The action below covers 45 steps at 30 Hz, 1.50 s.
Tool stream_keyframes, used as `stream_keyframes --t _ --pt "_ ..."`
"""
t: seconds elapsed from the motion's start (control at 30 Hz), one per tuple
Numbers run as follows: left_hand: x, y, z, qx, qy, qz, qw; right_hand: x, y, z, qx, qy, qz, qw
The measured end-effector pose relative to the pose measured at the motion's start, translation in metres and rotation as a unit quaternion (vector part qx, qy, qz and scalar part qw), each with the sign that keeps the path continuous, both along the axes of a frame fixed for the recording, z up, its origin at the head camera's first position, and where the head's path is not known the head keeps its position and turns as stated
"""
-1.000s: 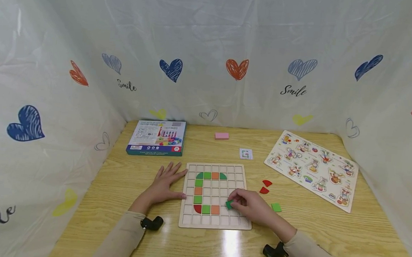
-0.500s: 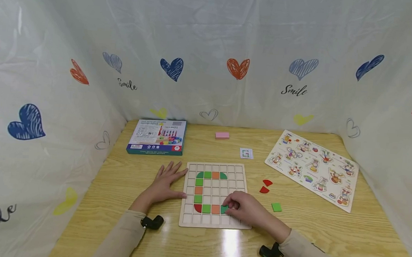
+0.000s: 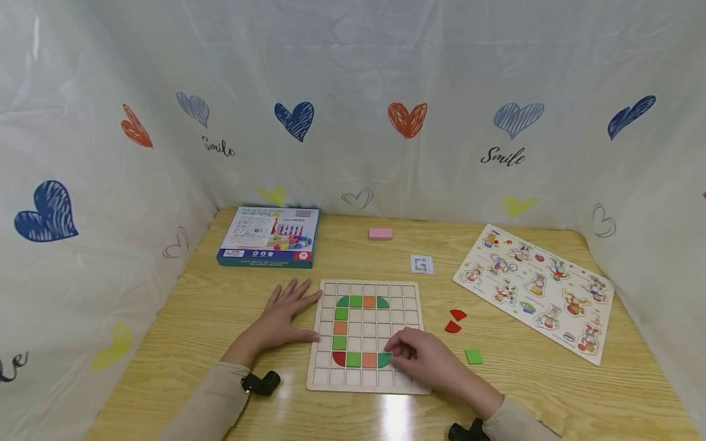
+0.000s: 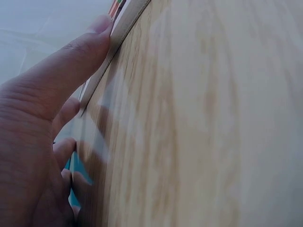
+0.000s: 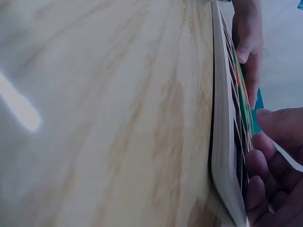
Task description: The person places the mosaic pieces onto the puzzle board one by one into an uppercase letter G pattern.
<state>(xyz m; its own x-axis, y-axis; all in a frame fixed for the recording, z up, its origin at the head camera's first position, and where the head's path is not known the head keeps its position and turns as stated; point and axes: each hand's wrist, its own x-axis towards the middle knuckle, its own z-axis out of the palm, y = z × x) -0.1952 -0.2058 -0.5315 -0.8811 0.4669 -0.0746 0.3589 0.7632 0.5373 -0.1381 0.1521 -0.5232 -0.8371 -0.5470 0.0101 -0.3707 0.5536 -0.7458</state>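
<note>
A wooden grid board (image 3: pixel 405 304) lies on the table and holds green, orange and red tiles in a C-like shape. My right hand (image 3: pixel 395 352) rests on the board's lower right, its curled fingers pinching a green quarter-round piece (image 3: pixel 383 361) that sits in a cell beside an orange tile. My left hand (image 3: pixel 283 314) lies flat on the table, thumb against the board's left edge. In the left wrist view the thumb (image 4: pixel 71 61) touches the board's rim (image 4: pixel 128 23). The right wrist view shows the board edge-on (image 5: pixel 222 142) with my fingers (image 5: pixel 270 165) over it.
Right of the board lie two red pieces (image 3: pixel 458 314) and a green square (image 3: pixel 473 356). An animal peg puzzle (image 3: pixel 537 289) sits at the back right, a game box (image 3: pixel 269 235) at the back left, a pink block (image 3: pixel 380 233) and a small card (image 3: pixel 421 264) between. Curtains enclose the table.
My right hand carried the green piece left and down from above the board into the cell beside the orange tile. The left hand stayed put.
</note>
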Motion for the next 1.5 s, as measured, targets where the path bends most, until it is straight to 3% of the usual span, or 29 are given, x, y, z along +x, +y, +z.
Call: stream_keyframes --t 0.37,0.63,0.9,1.1,1.33,1.5 --pt "0.000 0.001 -0.001 0.000 0.000 0.000 1.0000 0.003 0.055 0.008 -0.011 0.027 -0.058 0.998" --pt "0.001 0.000 0.000 0.001 -0.001 0.002 1.0000 0.008 0.101 0.014 0.026 0.044 -0.111 0.993" --pt "0.001 0.000 -0.001 0.002 0.002 0.003 1.0000 0.015 0.130 0.014 0.084 0.045 -0.109 0.989" --pt "0.000 0.000 -0.002 0.003 0.003 0.004 1.0000 0.015 0.131 0.012 0.091 0.056 -0.097 0.990" --pt "-0.001 -0.001 -0.004 -0.005 0.003 0.002 1.0000 0.010 0.117 0.007 0.060 0.035 -0.112 0.991" --pt "-0.001 0.000 -0.003 -0.010 -0.003 0.006 0.9999 0.006 0.102 0.004 0.047 0.051 -0.116 0.991"
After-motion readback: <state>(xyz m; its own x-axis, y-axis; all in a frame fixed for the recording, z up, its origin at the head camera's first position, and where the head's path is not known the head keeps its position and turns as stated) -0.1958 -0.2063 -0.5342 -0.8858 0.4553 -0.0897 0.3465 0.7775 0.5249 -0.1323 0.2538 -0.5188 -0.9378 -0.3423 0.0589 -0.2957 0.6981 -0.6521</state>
